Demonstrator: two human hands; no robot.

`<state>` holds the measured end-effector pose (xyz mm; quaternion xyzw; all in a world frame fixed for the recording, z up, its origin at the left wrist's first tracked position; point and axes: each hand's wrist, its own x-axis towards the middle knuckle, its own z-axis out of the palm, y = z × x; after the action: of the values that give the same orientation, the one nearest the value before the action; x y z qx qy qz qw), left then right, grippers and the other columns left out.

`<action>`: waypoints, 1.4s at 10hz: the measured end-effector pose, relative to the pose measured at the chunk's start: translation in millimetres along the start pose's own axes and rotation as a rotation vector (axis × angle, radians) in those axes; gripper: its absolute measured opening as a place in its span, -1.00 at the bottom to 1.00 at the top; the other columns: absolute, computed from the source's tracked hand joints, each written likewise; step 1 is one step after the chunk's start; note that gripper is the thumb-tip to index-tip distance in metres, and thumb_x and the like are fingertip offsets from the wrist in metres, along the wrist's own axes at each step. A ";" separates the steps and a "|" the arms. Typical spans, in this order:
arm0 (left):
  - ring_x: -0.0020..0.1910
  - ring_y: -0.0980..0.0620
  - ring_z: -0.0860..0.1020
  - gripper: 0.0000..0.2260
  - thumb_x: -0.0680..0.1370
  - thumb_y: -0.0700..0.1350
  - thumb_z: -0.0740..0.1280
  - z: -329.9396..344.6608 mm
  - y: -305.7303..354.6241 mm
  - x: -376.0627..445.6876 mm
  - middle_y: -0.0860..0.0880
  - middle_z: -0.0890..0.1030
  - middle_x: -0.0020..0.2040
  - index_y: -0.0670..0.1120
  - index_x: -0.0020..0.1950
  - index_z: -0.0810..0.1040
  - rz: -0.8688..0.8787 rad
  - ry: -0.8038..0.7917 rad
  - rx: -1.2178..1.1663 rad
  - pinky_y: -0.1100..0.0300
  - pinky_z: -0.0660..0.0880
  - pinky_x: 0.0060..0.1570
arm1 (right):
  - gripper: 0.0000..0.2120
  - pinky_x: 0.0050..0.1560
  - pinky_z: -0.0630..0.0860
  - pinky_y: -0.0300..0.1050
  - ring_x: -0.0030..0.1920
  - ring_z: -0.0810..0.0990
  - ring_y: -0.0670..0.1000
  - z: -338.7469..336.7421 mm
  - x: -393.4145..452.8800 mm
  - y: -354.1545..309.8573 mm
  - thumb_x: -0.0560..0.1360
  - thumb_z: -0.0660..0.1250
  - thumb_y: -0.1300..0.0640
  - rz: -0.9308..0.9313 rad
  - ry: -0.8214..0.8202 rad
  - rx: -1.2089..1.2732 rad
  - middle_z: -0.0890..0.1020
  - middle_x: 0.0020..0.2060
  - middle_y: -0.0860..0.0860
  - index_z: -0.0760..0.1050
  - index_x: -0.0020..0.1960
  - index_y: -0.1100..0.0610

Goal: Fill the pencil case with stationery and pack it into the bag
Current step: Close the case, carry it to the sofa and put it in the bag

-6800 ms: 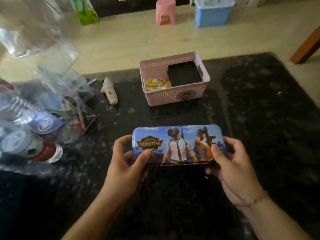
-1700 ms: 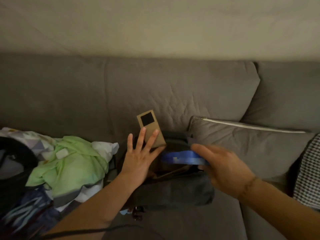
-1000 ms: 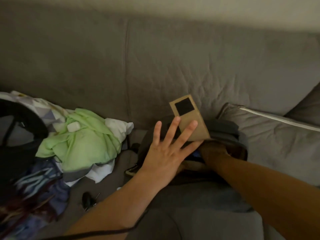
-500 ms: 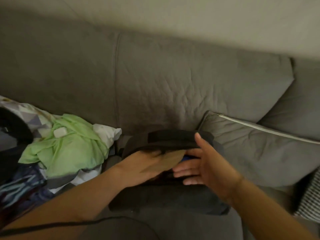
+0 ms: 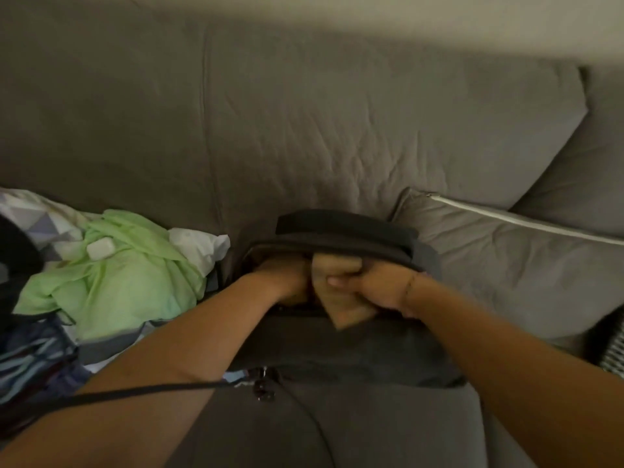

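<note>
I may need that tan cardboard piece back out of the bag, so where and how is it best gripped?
Grip the tan cardboard piece at its free lower corner, which pokes out over the dark bag's near edge. Come from the near side, below the right hand that now pinches its middle. The upper part sits inside the opening, crowded by the left hand.

Both forearms are bare, with no sleeves in view, entering from about 7 and 5 o'clock. The right hand (image 5: 378,282) has a thin string-like bracelet (image 5: 409,285) around its wrist, while the left hand (image 5: 287,275) and its wrist carry nothing. A thin dark cord (image 5: 145,391) crosses over the left forearm.
</note>
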<state>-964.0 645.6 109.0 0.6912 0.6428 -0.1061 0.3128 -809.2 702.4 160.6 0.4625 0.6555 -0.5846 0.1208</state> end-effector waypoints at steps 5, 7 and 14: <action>0.06 -0.13 0.52 -0.79 0.57 -0.02 0.23 6.1 -1.5 -3.5 -0.13 0.57 0.13 -0.06 0.13 0.54 -0.087 -0.048 -0.191 0.09 0.45 0.08 | -0.34 0.37 0.22 -0.08 0.42 0.29 0.17 32.1 24.3 30.8 0.53 0.31 -0.04 0.189 0.016 -0.538 0.28 0.46 0.16 0.14 0.51 0.17; -0.07 -0.03 0.49 -0.83 0.52 0.01 0.32 13.2 -4.9 -3.8 -0.09 0.58 0.11 0.00 0.08 0.54 -0.081 -0.187 -0.306 0.11 0.45 0.04 | -0.59 0.21 0.40 -0.02 0.27 0.48 0.21 43.1 25.3 35.4 0.57 0.25 0.09 0.251 0.092 -0.633 0.50 0.27 0.23 0.39 0.33 0.29; 0.14 -0.08 0.50 -0.71 0.54 0.03 0.32 43.8 2.5 -8.0 -0.05 0.54 0.21 0.03 0.25 0.49 -0.020 -0.060 -0.213 0.15 0.39 0.10 | -0.45 0.38 0.18 -0.14 0.43 0.27 0.11 51.3 7.8 40.1 0.57 0.15 -0.16 0.273 0.064 -0.415 0.32 0.44 0.06 0.23 0.48 0.08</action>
<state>-951.7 614.2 79.8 0.6442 0.6477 -0.0609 0.4022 -803.1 656.4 114.2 0.5304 0.6966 -0.4006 0.2702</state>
